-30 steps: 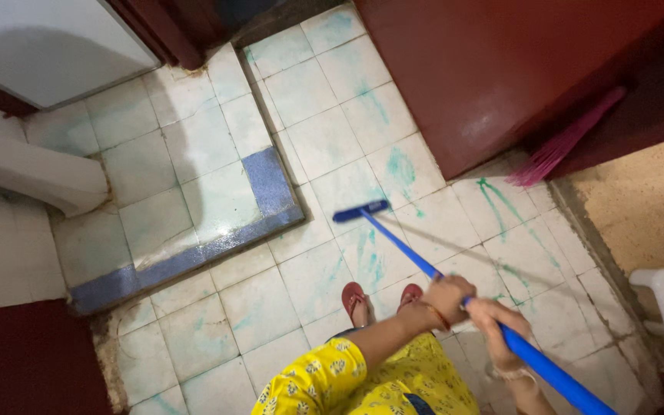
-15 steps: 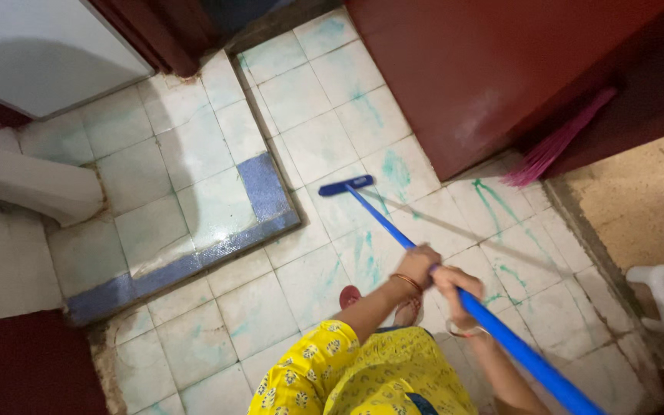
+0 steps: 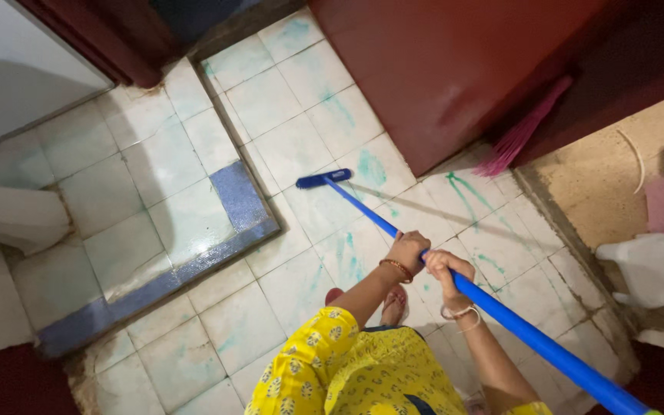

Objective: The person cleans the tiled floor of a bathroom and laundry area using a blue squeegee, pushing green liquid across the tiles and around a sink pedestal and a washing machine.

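Both hands are closed around the blue handle [image 3: 501, 315] of a long floor brush: the left hand [image 3: 409, 250] grips it farther along, the right hand [image 3: 446, 269] just behind, nearly touching it. Compared with a second ago, the blue brush head [image 3: 323, 179] has been pushed farther away and to the left across the pale floor tiles [image 3: 301, 269] streaked with green, and now lies just right of the blue tiled border [image 3: 232, 192]. The hands have moved forward with it. A pink broom [image 3: 518, 134] leans by the dark red wall [image 3: 439, 69] at the far right.
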